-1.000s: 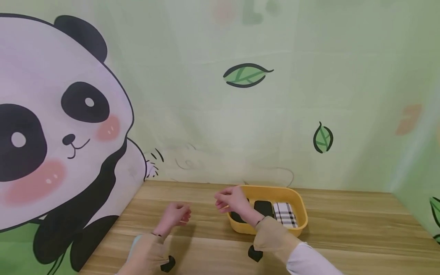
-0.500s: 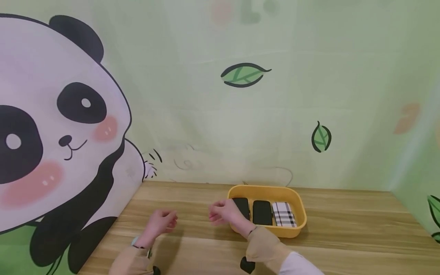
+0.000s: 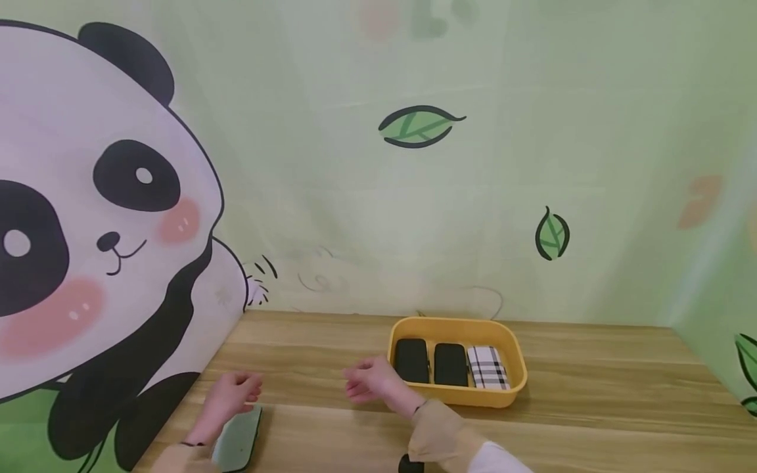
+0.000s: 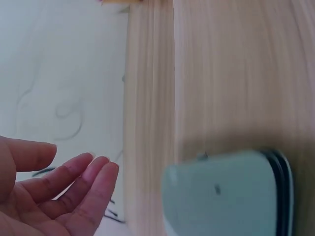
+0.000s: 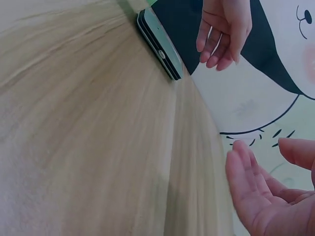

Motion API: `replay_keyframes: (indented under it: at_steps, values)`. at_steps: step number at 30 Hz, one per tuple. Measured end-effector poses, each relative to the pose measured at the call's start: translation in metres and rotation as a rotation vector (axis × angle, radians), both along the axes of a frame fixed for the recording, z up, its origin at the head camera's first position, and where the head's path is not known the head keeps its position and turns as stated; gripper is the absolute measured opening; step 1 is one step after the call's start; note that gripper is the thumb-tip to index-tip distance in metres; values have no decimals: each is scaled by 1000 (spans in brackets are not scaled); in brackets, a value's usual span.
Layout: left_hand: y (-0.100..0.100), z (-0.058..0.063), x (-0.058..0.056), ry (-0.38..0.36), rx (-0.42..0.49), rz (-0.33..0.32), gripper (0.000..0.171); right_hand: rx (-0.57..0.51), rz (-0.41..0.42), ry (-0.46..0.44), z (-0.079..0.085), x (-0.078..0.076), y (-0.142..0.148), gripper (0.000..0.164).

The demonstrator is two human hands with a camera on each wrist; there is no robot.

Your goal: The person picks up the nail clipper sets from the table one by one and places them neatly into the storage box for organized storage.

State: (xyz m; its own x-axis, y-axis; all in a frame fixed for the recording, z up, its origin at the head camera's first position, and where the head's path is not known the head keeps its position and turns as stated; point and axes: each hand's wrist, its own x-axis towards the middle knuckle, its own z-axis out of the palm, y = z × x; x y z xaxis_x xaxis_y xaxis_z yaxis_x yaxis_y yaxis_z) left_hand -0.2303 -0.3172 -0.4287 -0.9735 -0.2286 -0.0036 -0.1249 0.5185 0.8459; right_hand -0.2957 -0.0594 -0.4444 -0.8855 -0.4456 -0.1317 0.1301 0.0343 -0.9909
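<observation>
A flat pale green case (image 3: 238, 441) with rounded corners and a dark edge lies on the wooden table. My left hand (image 3: 232, 397) hovers just above and beyond it, fingers loosely bent, holding nothing. The left wrist view has the same case (image 4: 224, 194) apart from the fingers (image 4: 93, 196). Left of the yellow basket (image 3: 461, 395), my right hand (image 3: 374, 381) is held over the table, its fingers relaxed and nothing in them. In the right wrist view the case (image 5: 160, 44) shows its dark side with a small light patch.
Inside the basket sit two black cases, a left one (image 3: 411, 361) and a middle one (image 3: 451, 364), beside a plaid case (image 3: 488, 368). Behind the table (image 3: 603, 387) hangs a pale green backdrop (image 3: 473, 197) printed with a panda (image 3: 136, 263) and leaves.
My left hand has moved left and toward me, and the green case now shows more fully. My right hand has drifted left and down, off the basket's left side.
</observation>
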Motion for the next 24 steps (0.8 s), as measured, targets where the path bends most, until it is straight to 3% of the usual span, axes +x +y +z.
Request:
replay_keyframes:
  at_steps: [8, 12, 17, 24]
  values:
    - [-26, -3, 15, -5, -8, 46, 27, 18, -10, -35, -7, 4, -8, 25]
    - [-37, -5, 22, -28, -54, 76, 26, 3, 12, -46, -12, 6, -13, 25]
    - [-46, -7, 23, -95, -75, 82, 29, -25, 20, -87, -18, 8, -18, 25]
    - [-53, -13, 23, -114, -129, 69, 29, -72, 17, -133, -22, 14, -30, 23]
